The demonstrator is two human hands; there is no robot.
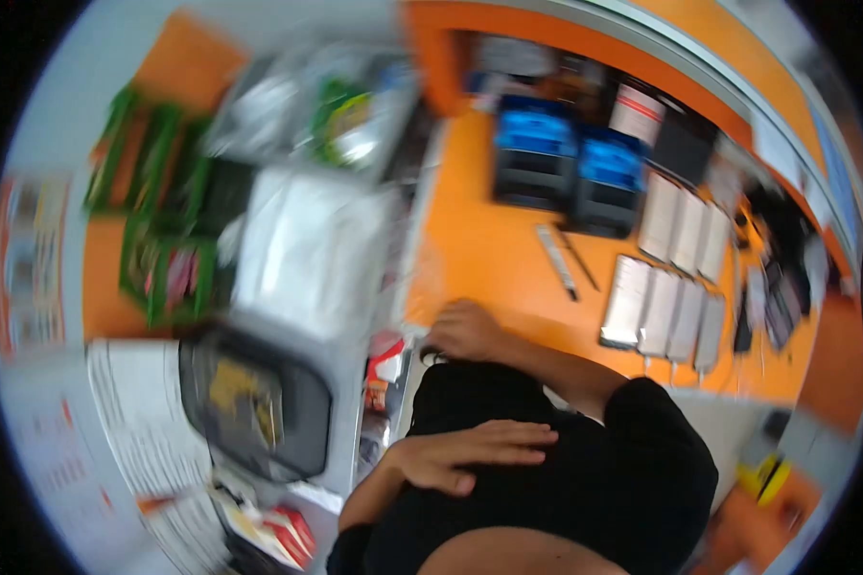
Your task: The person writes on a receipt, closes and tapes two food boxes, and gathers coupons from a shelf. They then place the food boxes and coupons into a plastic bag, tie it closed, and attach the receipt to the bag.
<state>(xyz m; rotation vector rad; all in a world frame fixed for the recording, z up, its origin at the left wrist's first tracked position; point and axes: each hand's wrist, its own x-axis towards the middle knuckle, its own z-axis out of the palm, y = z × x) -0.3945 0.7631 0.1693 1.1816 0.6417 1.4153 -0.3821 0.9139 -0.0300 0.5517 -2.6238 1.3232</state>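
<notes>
Head view, motion-blurred and steeply tilted. Locate your right hand [465,331] at the near edge of the orange table [489,240]. The fingers are curled over that edge with the knuckles up. The blur hides whether anything sits inside the curl, so you cannot tell if it grasps an object or only the edge. The posture reads as a brace against the table.

Locate your left hand [470,455] below it. It lies flat on your black shirt [585,479], fingers straight and together, pointing right. It holds nothing.

Note the layout on the table:
- Two blue-fronted boxes [537,158] stand side by side at the far side.
- Flat silver packs [662,307] lie in two rows, edge to edge, probably so that each one stays visible and reachable.
- Two slim tools [558,261] lie between the boxes and the packs, well apart from your right hand.

Left of the table you see clear plastic bags [302,249] piled up, green packets [158,264] beyond them, and a dark tray [197,383] with yellow contents nearer you. A red-and-white carton [385,362] sits just beside your right hand. Printed sheets [129,412] lie under the tray's left side.

No brand, label or print can be read; the blur defeats all of it.
</notes>
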